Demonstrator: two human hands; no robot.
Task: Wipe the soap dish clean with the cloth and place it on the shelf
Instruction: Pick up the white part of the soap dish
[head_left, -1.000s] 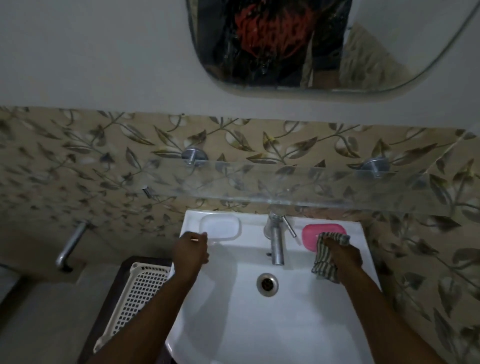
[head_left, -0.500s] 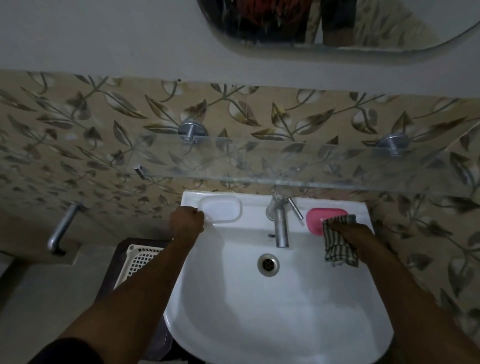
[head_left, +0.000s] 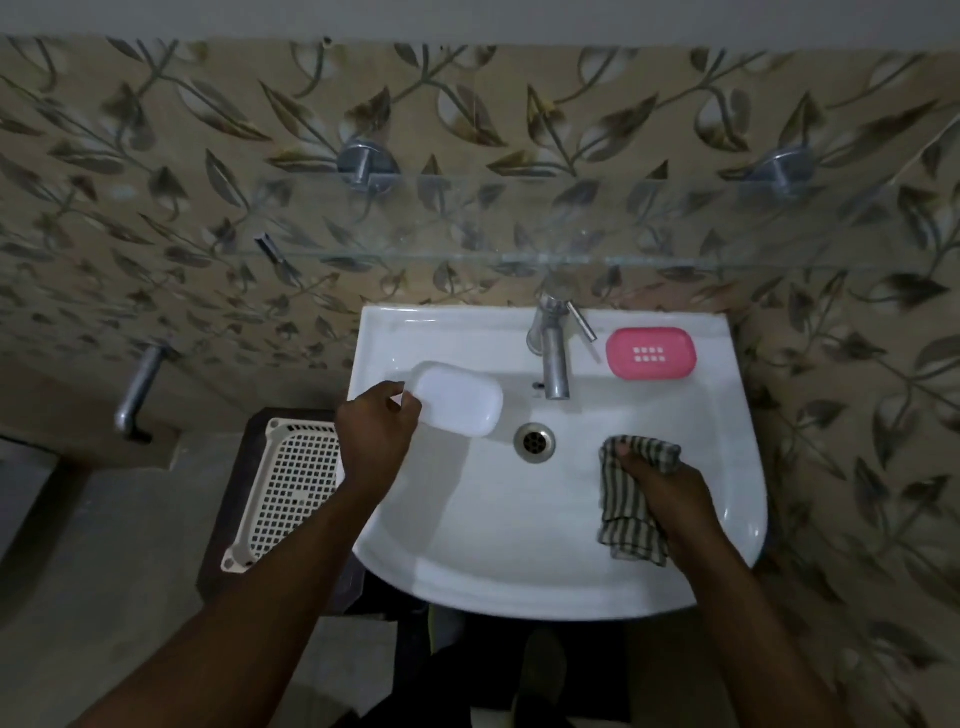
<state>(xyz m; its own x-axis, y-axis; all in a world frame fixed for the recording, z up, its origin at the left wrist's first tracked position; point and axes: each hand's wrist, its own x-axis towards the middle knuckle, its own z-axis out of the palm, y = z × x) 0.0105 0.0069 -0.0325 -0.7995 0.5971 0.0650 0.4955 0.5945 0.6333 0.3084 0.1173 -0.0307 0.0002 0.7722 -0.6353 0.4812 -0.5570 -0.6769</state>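
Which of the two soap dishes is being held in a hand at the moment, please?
The white soap dish, gripped by the left hand over the basin; the pink soap dish sits untouched right of the tap.

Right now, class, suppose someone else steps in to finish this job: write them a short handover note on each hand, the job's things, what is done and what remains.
Left hand: grips the white soap dish by its left end, held over the sink bowl.
Right hand: closed on the striped cloth, over the right side of the bowl.
The pink soap dish sits on the sink ledge, right of the tap. The glass shelf above holds nothing.
Done: white dish and cloth are both in hand.
Left: bring cloth to dish, wipe it, set it on the shelf. Cloth and dish are not yet touching.
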